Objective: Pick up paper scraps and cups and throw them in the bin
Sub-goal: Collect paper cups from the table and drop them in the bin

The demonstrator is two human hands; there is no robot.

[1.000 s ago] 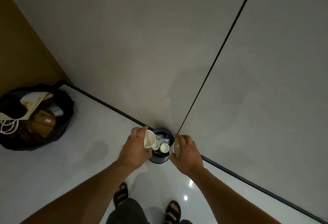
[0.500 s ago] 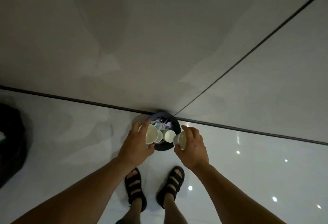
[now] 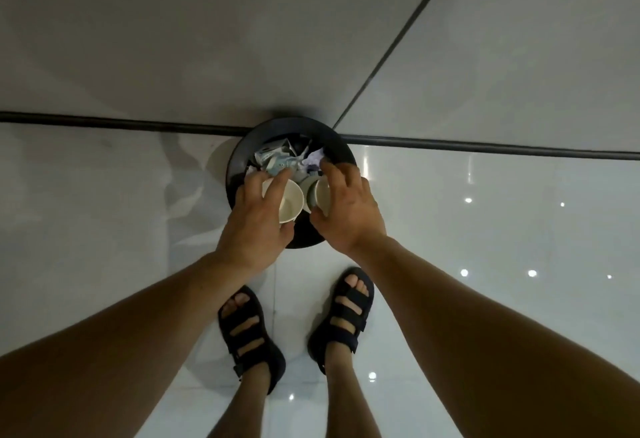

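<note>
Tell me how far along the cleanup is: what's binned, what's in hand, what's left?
Done: crumpled paper scraps already lie inside the black bin. In hand: the left hand grips the left cup and the right hand grips the right cup, both over the bin's opening, not yet dropped. Left: release both cups. The floor in view shows no other litter, though the camera sees only this patch.

Round black bin point(image 3: 341, 148) stands on glossy white tiled floor point(image 3: 104, 229), back edge touching dark strip point(image 3: 121, 123) at foot of wall point(image 3: 173, 39). Near bin, on side away from wall: left sandal point(image 3: 249, 337), right sandal point(image 3: 346, 316), both black, flat on floor. Light spots point(image 3: 468, 200) reflected right of bin.
</note>
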